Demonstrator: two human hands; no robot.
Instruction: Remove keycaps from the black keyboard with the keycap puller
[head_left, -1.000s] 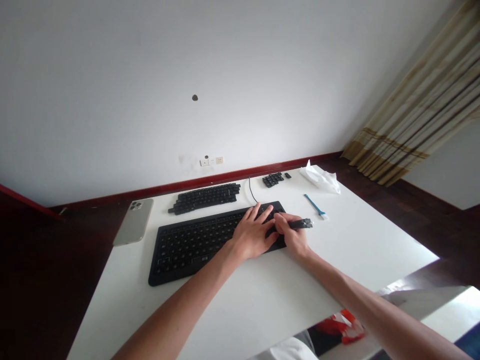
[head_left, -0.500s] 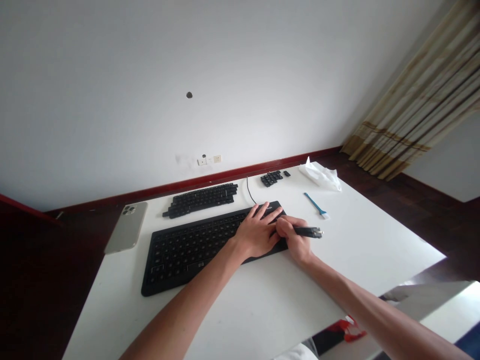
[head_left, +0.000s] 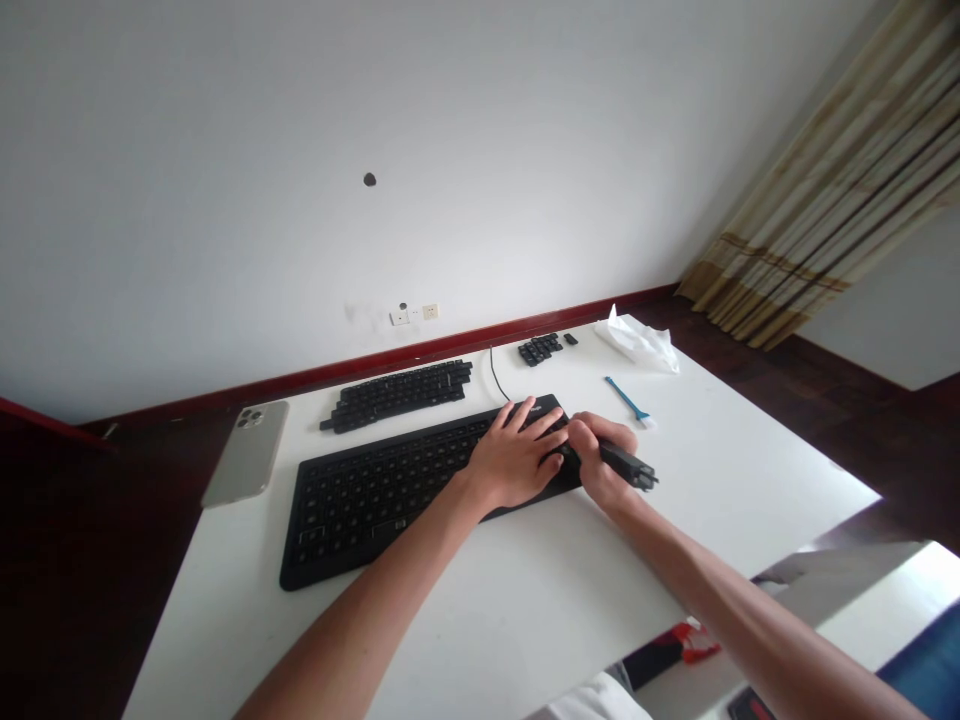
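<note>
A silver phone (head_left: 247,455) lay along the table's (head_left: 517,600) left edge, near the far left corner. Crumpled white wrapping (head_left: 643,346) sat at the far right corner. Beyond the far edge, wall sockets (head_left: 430,312) showed; a curtain (head_left: 814,220) hung farther right.

The left hand (head_left: 512,462) hides part of the keyboard (head_left: 397,485).

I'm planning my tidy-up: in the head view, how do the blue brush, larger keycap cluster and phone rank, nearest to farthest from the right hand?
1. Blue brush: just beyond the right hand.
2. Larger keycap cluster: left, beyond the keyboard.
3. Phone: far left.
</note>
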